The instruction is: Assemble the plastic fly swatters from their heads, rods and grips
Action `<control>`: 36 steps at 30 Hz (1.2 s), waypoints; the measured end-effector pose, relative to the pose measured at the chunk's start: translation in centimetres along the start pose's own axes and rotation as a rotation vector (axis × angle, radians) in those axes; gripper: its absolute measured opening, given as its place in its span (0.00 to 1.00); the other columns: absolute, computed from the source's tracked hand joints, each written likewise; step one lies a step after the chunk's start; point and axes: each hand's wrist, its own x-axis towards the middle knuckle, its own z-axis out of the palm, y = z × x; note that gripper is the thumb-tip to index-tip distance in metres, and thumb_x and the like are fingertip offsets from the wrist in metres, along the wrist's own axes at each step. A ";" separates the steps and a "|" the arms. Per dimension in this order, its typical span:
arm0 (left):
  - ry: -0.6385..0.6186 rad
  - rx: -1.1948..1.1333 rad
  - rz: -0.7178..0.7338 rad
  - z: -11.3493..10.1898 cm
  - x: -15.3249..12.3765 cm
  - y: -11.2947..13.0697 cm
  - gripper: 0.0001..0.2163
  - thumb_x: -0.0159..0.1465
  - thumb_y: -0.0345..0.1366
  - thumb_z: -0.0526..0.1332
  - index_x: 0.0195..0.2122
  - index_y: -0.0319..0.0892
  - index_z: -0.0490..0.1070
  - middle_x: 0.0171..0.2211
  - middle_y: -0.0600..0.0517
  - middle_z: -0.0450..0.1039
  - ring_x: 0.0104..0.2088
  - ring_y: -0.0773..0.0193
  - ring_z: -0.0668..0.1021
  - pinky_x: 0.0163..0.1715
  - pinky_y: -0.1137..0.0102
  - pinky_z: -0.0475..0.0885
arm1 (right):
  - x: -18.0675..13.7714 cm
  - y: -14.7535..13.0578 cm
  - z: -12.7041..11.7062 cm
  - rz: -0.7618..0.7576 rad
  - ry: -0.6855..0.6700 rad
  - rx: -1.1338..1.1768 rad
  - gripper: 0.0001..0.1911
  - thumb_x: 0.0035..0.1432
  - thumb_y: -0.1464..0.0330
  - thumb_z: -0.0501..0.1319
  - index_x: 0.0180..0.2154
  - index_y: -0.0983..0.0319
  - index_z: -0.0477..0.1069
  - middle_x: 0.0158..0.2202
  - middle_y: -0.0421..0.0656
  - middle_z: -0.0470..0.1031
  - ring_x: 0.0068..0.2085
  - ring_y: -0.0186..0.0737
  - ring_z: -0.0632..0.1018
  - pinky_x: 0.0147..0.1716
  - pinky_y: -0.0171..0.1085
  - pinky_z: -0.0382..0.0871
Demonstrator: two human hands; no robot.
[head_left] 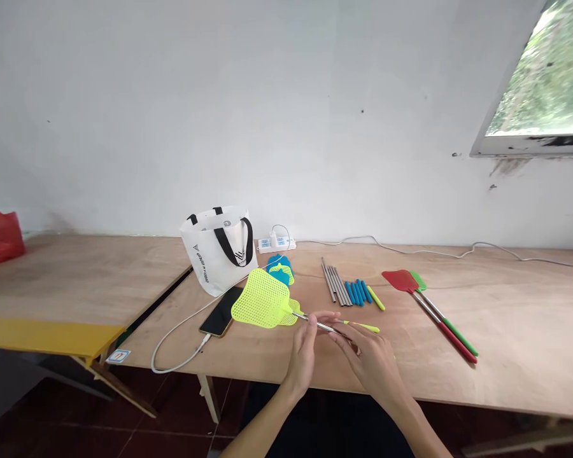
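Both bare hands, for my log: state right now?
Left hand: holding the silver metal rod of a yellow-green mesh flyswatter.
Right hand: holding the same rod.

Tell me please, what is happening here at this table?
A person holds a yellow fly swatter by its metal rod, left hand nearer the head, right hand farther back, covering the rear part. On the table, a red swatter and a green swatter lie together to the right. Beyond the hands are loose rods, blue handles and a yellow handle, side by side; blue and yellow heads lie near the white bag.
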 end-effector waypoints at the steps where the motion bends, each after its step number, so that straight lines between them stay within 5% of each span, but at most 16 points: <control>1: -0.012 0.000 0.003 -0.1 0.1 0.2 0.25 0.71 0.57 0.53 0.46 0.41 0.79 0.48 0.42 0.81 0.53 0.48 0.78 0.53 0.57 0.73 | 0.0 0.1 -0.1 0.007 -0.009 0.004 0.21 0.73 0.54 0.49 0.45 0.53 0.79 0.38 0.43 0.83 0.31 0.41 0.80 0.30 0.37 0.70; 11: 0.146 -0.053 0.061 -0.5 0.6 0.2 0.21 0.70 0.55 0.56 0.31 0.43 0.72 0.36 0.45 0.82 0.47 0.50 0.82 0.54 0.57 0.71 | -0.3 0.2 0.5 -0.046 -0.042 -0.116 0.22 0.75 0.57 0.45 0.44 0.53 0.77 0.36 0.43 0.82 0.35 0.41 0.82 0.28 0.34 0.65; 14: 0.269 -0.118 0.163 -3.3 2.1 1.8 0.21 0.69 0.57 0.58 0.28 0.44 0.66 0.30 0.49 0.81 0.43 0.51 0.83 0.53 0.56 0.72 | 0.0 3.4 -0.3 -0.025 -0.034 -0.228 0.24 0.75 0.55 0.45 0.36 0.54 0.76 0.33 0.42 0.81 0.33 0.40 0.79 0.29 0.35 0.64; 19: 0.540 -0.199 0.348 -10.1 4.5 5.1 0.23 0.62 0.58 0.66 0.27 0.44 0.63 0.21 0.56 0.73 0.33 0.57 0.82 0.46 0.60 0.75 | 0.2 11.8 -3.7 0.017 0.005 -0.225 0.27 0.72 0.49 0.45 0.39 0.55 0.78 0.35 0.45 0.82 0.36 0.46 0.79 0.40 0.42 0.69; 22: 0.509 -0.203 0.337 -11.9 4.6 6.0 0.21 0.63 0.55 0.66 0.27 0.44 0.65 0.22 0.56 0.73 0.31 0.60 0.81 0.43 0.63 0.75 | -0.3 14.8 -4.9 0.090 -0.021 -0.110 0.26 0.70 0.47 0.49 0.37 0.54 0.78 0.40 0.45 0.83 0.40 0.48 0.81 0.42 0.44 0.71; 31: 0.611 -0.090 0.391 -10.4 4.7 5.2 0.21 0.66 0.55 0.61 0.28 0.41 0.73 0.28 0.46 0.82 0.29 0.57 0.83 0.36 0.64 0.76 | -0.8 14.1 -5.3 0.113 -0.075 0.026 0.24 0.68 0.48 0.53 0.43 0.56 0.81 0.44 0.47 0.83 0.45 0.51 0.82 0.44 0.45 0.76; 33: 0.608 -0.080 0.377 -8.5 4.4 3.7 0.23 0.66 0.57 0.60 0.29 0.41 0.74 0.28 0.46 0.82 0.31 0.56 0.84 0.38 0.63 0.76 | -0.4 12.7 -4.2 0.064 -0.053 0.025 0.24 0.69 0.50 0.52 0.40 0.56 0.81 0.41 0.48 0.84 0.42 0.50 0.83 0.41 0.43 0.77; 36: 0.406 -0.035 0.185 -4.0 2.6 0.4 0.25 0.68 0.59 0.56 0.35 0.40 0.78 0.35 0.43 0.83 0.42 0.49 0.84 0.47 0.57 0.76 | 0.0 9.1 -1.5 -0.033 -0.041 -0.004 0.22 0.72 0.56 0.51 0.38 0.57 0.80 0.37 0.46 0.84 0.36 0.44 0.83 0.35 0.37 0.75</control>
